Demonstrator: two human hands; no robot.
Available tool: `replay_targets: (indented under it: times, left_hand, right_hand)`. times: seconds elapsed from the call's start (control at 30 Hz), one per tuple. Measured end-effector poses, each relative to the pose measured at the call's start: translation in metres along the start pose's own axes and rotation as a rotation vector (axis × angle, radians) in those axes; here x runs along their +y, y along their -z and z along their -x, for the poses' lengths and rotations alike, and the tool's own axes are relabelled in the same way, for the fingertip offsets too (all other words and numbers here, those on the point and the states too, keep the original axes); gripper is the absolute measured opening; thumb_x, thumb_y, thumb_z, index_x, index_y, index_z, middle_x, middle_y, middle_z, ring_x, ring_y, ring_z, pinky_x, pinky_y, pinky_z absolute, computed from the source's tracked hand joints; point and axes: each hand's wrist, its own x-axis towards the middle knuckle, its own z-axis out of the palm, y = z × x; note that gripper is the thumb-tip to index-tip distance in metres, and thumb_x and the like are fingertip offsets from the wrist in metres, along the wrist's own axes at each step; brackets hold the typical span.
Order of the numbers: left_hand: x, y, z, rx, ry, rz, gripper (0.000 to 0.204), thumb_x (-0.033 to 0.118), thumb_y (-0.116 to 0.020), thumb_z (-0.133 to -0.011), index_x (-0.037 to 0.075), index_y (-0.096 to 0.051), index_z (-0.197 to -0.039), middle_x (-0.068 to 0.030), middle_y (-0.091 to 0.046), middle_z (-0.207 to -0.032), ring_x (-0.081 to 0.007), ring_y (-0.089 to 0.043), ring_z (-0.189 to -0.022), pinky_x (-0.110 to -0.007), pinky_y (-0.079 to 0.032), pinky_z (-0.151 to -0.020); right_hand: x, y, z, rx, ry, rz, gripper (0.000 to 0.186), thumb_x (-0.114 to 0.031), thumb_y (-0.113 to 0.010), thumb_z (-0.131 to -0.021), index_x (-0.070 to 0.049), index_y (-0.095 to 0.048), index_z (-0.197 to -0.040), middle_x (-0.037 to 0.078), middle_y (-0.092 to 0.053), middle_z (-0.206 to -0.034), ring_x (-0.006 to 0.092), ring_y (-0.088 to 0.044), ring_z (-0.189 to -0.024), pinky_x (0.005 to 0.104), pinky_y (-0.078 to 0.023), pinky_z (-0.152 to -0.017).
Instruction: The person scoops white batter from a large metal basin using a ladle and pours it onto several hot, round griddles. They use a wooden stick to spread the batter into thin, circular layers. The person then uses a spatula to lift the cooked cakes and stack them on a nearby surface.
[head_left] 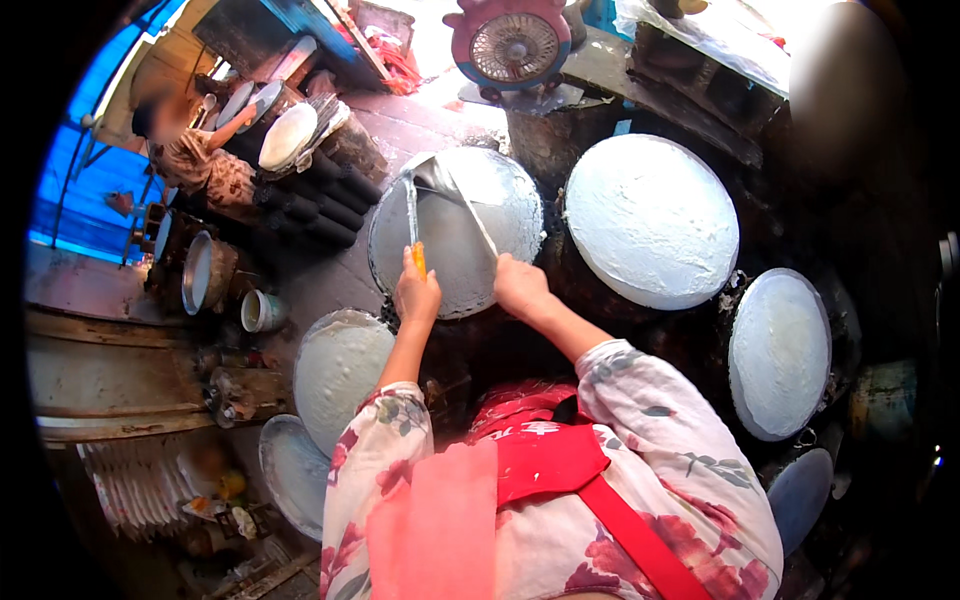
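I work at a row of round steaming surfaces, and the step in hand, as I judge it, is lifting a thin cooked sheet [437, 178] off the grey round tray [455, 235] directly in front of me. The sheet is already peeled and folded up at the tray's far left rim, while the rest of the tray shows bare grey. My left hand [417, 292] is closed around the orange handle of a thin flat blade [412, 215], whose tip reaches up under the lifted edge. My right hand [519, 285] is closed on the near end of a long pale stick [472, 215] that runs diagonally up to the same lifted edge. The next move, in my judgement, calls for keeping blade and stick under the sheet together so that the thin film does not tear or fold onto itself. To the right stand two larger white-coated round trays [652, 220] [779, 352], both still covered; a smaller grey disc [800, 495] lies below them. To my lower left, two more pale discs [338, 372] [295, 472] sit close to my left elbow and limit its swing. A pink fan [513, 45] stands beyond the tray. Further left, another person [190, 155] crouches among dark cylinders [320, 200], a metal pot [203, 270] and a small cup [260, 311], well apart from my hands.
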Motion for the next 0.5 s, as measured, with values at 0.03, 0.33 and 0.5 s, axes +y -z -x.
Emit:
replay_targets:
  times: [0.03,0.33,0.5]
  left_hand:
    - [-0.010,0.004,0.002,0.028,-0.003,0.005,0.066,0.012,-0.062,-0.080,0.003,-0.031,-0.138,-0.0251,-0.061,-0.104,-0.0400,-0.060,-0.092,-0.045,-0.047,-0.081]
    - [-0.022,0.030,0.020,0.037,0.070,0.057,0.064,0.014,-0.063,-0.080,0.004,-0.034,-0.136,-0.0262,-0.059,-0.109,-0.0411,-0.058,-0.097,-0.043,-0.046,-0.083]
    - [-0.043,0.056,0.037,-0.008,0.222,0.188,0.062,0.014,-0.064,-0.079,0.004,-0.038,-0.135,-0.0247,-0.054,-0.120,-0.0377,-0.055,-0.107,-0.040,-0.043,-0.092]
  right_hand:
    - [-0.003,0.008,-0.003,-0.008,0.007,0.011,0.021,-0.009,-0.039,-0.084,0.005,-0.053,-0.091,0.027,-0.063,-0.083,0.0405,-0.063,-0.082,0.0489,-0.049,-0.073]
    - [-0.015,0.000,-0.020,-0.091,0.136,0.104,0.021,-0.012,-0.040,-0.086,0.002,-0.055,-0.091,0.024,-0.065,-0.084,0.0378,-0.065,-0.080,0.0463,-0.051,-0.072]
    - [0.018,0.039,-0.039,-0.071,0.052,0.124,0.020,-0.011,-0.043,-0.083,0.001,-0.057,-0.090,0.023,-0.065,-0.087,0.0366,-0.065,-0.082,0.0450,-0.051,-0.071]
